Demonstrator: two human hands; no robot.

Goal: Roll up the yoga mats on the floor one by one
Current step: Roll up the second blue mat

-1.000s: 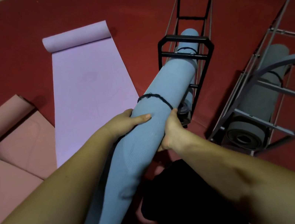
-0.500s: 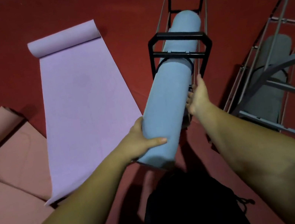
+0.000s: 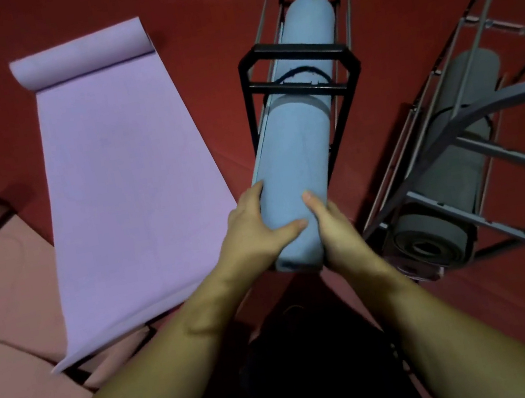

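Pink mats point(image 3: 0, 277): lay flat at far left, on the red floor point(image 3: 194, 8).
Purple mat point(image 3: 118, 174): lay mostly unrolled, far end curled into a small roll.
Left hand point(image 3: 252, 231): gripped the near end of the blue rolled mat point(image 3: 297, 165), thumb across its top, fingers curled round its left side.
Blue rolled mat: sat tilted, passing through the black rack point(image 3: 296, 54).
Right hand point(image 3: 331, 225): gripped the mat's right side, thumb on top.
Grey rack point(image 3: 477, 163): held a grey rolled mat point(image 3: 451, 174).
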